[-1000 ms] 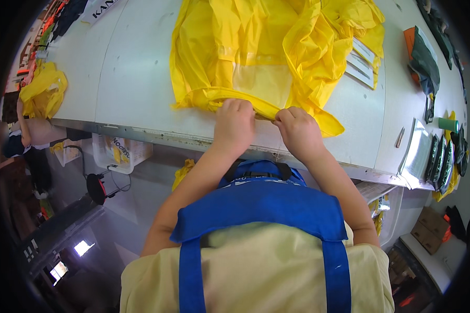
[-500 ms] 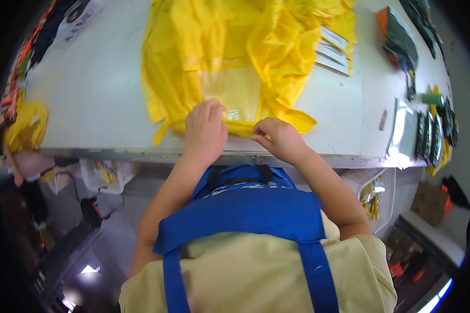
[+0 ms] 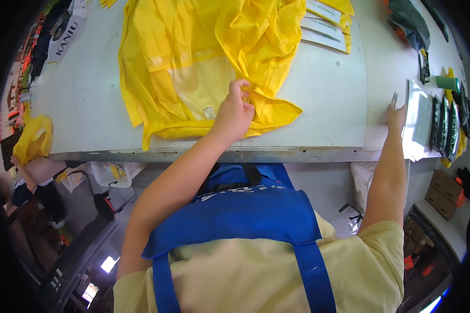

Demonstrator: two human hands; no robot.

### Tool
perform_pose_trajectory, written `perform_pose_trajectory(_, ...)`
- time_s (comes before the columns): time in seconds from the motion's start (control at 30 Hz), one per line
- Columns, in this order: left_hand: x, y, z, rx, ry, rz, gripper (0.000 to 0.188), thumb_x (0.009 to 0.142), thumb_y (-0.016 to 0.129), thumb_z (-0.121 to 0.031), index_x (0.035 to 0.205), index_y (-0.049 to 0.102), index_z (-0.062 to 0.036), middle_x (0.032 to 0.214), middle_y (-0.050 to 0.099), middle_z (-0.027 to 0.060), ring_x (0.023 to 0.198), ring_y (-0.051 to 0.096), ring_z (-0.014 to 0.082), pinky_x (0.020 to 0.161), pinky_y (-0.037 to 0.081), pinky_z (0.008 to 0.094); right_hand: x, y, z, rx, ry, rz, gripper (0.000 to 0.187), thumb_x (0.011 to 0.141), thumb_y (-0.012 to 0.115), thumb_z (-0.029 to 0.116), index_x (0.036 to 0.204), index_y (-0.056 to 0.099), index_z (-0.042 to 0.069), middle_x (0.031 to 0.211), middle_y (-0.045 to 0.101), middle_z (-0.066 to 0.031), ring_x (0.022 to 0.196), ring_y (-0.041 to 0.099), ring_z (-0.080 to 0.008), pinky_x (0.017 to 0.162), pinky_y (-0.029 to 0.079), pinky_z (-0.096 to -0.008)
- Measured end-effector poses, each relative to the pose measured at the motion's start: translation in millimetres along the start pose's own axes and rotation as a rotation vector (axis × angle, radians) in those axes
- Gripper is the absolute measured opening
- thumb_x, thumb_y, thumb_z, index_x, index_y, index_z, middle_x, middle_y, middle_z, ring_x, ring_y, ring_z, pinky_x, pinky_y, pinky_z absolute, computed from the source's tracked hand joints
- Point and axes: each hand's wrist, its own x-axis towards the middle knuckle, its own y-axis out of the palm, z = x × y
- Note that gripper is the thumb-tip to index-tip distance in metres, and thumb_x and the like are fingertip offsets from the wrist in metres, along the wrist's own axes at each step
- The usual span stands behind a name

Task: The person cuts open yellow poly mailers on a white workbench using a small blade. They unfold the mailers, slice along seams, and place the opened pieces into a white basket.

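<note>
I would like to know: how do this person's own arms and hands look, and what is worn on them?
The left hand and right hand wear no gloves. Both forearms are bare, below short, pale yellow sleeves. No watch shows on either wrist.

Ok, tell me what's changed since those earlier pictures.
The right hand has let go of the yellow garment's hem and gone right to the small tool; whether it grips it is unclear. The left hand has left the hem too, shifting right past the white label to the garment's right flap. The dark packs and green roll stayed put.
</note>
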Motion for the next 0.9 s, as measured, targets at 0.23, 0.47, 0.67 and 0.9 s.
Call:
perform_pose_trajectory(0.23, 33, -19, -21, 0.540, 0.248, -0.008, 0.038, 0.084, 0.058, -0.009, 0.121, 0.049, -0.0113, 0.100, 0.061, 0.0150, 0.096, 0.059, 0.0332, 0.083, 0.047, 0.0401, -10, -27, 5, 0.533, -0.080, 0.230, 0.026, 0.090, 0.054, 0.018, 0.106, 0.063, 0.000, 0.092, 0.066, -0.0109, 0.077, 0.063, -0.0224, 0.067, 0.050, -0.0328)
perform_pose_trajectory(0.47, 56, -54, -61, 0.651, 0.780, 0.082, 0.010, 0.086, 0.058, -0.017, 0.092, 0.058, -0.0093, 0.087, 0.061, 0.0093, 0.086, 0.059, 0.0278, 0.103, 0.030, 0.0455, -202, -140, 161, 1.266, -0.337, 0.563, 0.029, 0.093, 0.043, 0.012, 0.115, 0.060, 0.002, 0.081, 0.060, 0.0010, 0.062, 0.037, -0.0034, 0.056, 0.032, -0.0192)
perform_pose_trajectory(0.67, 48, -70, -112, 0.414, 0.437, 0.412, 0.012, 0.090, 0.057, -0.018, 0.093, 0.056, -0.0071, 0.075, 0.057, 0.0050, 0.073, 0.054, 0.0173, 0.091, 0.038, 0.0365, -280, -204, 212, 1.015, -0.837, 0.381, 0.034, 0.081, 0.066, 0.004, 0.115, 0.063, 0.006, 0.087, 0.061, -0.0096, 0.080, 0.059, -0.0162, 0.072, 0.052, -0.0273)
perform_pose_trajectory(0.9, 41, -77, -113, 0.040, 0.330, 0.508, 0.015, 0.093, 0.056, -0.017, 0.097, 0.055, -0.0032, 0.076, 0.048, -0.0030, 0.073, 0.043, 0.0059, 0.068, 0.038, 0.0223, -287, -208, 212, 0.984, -0.994, 0.292, 0.034, 0.073, 0.074, 0.001, 0.105, 0.066, 0.005, 0.090, 0.064, -0.0091, 0.081, 0.063, -0.0181, 0.069, 0.056, -0.0285)
